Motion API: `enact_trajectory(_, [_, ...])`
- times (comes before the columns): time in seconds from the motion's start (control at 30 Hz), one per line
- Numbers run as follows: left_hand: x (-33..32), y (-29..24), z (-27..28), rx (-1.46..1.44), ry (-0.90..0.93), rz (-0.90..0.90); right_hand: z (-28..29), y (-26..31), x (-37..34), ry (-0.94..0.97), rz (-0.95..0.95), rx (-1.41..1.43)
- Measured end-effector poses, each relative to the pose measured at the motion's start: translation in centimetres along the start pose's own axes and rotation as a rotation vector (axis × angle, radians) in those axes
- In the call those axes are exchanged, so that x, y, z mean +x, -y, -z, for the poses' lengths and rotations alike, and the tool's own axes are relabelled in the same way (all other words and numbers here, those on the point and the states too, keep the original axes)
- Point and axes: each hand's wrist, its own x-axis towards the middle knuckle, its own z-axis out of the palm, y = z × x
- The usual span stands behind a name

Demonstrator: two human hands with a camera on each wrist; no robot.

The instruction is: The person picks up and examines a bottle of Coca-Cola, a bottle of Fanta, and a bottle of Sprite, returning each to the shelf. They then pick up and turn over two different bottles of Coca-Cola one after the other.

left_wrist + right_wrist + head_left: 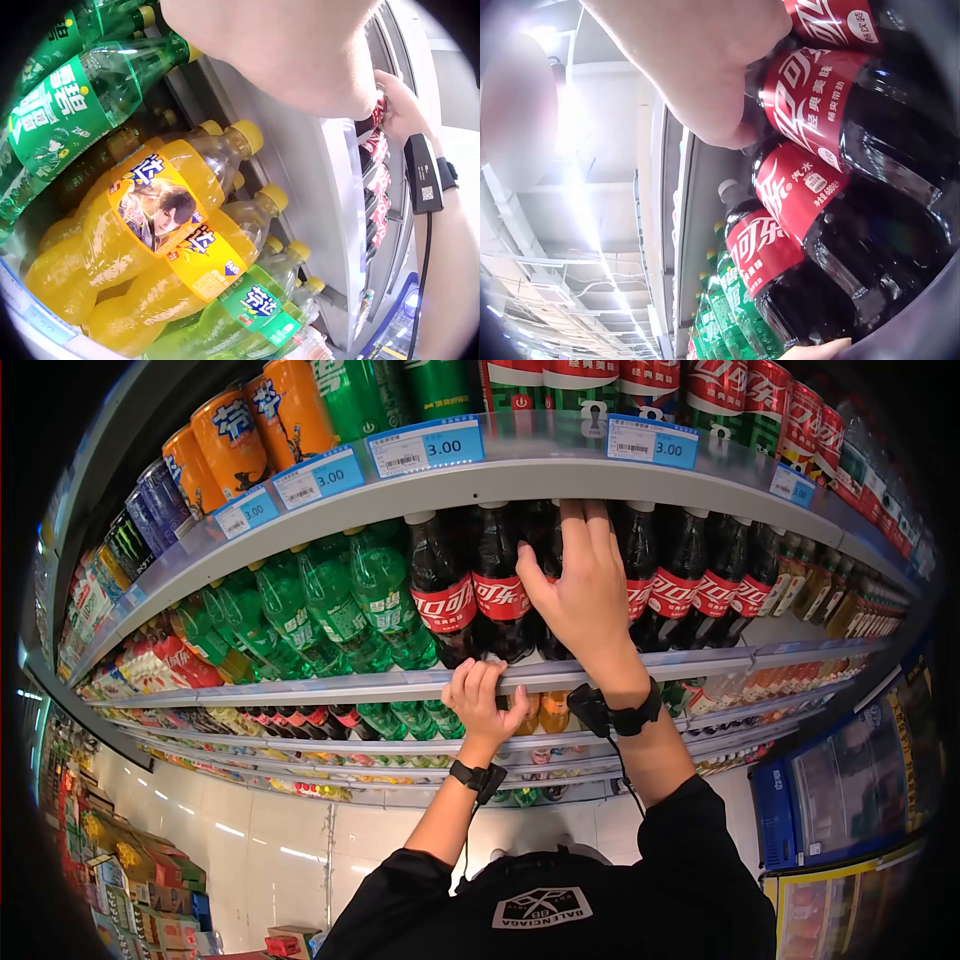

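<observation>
My right hand (580, 595) reaches up among the cola bottles (500, 598) on the upper shelf, its fingers long and its thumb spread to the left. In the right wrist view its palm (705, 75) lies by the tops of red-labelled cola bottles (810, 97); its fingertips are hidden there. Lower and to the left, my left hand (478, 700) rests its fingers over the front edge of that shelf (600, 673), close to the bottle bases. The left fingertips (817, 351) show at the foot of a cola bottle in the right wrist view.
Green soda bottles (335, 600) stand left of the cola. Above is a shelf of cans (235, 435) with price tags (425, 448) on its edge. Orange soda bottles (150, 232) fill the shelf below. A blue-framed cabinet (840, 780) stands at the right.
</observation>
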Motion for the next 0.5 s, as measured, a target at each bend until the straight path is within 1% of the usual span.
enact_trajectory(0.03, [0.0,0.0,0.0,0.005,0.003,0.000,0.1,-0.1,0.0,0.028,-0.024,0.012])
enact_trajectory(0.13, [0.0,0.0,0.1,0.014,0.010,-0.005,1.5,0.5,0.4,0.030,-0.036,0.022])
enact_trajectory(0.2, [-0.1,0.1,0.4,0.016,0.004,0.000,2.3,-0.4,0.1,-0.101,0.056,0.020])
enact_trajectory(0.23, [-0.1,0.1,0.3,0.017,0.005,-0.002,2.7,-0.7,0.0,-0.246,0.107,-0.055])
enact_trajectory(0.27, [0.0,0.0,0.1,0.017,0.002,-0.003,3.2,-1.6,-0.2,-0.277,0.118,-0.095])
enact_trajectory(0.33, [0.0,0.0,0.1,0.019,-0.009,0.007,3.8,-2.7,0.0,-0.332,0.056,-0.157])
enact_trajectory(0.37, [0.1,0.0,0.1,0.023,-0.008,-0.001,4.0,-3.1,0.2,-0.280,0.036,-0.219])
enact_trajectory(0.4, [0.2,0.0,0.2,0.026,-0.002,-0.012,4.0,-3.2,0.3,-0.278,0.046,-0.215])
enact_trajectory(0.47, [0.2,0.0,0.2,0.023,-0.005,-0.008,4.4,-3.2,0.7,-0.099,-0.148,-0.057])
enact_trajectory(0.5, [0.2,0.0,0.2,0.020,-0.009,-0.010,4.4,-3.7,0.7,-0.055,-0.119,-0.061])
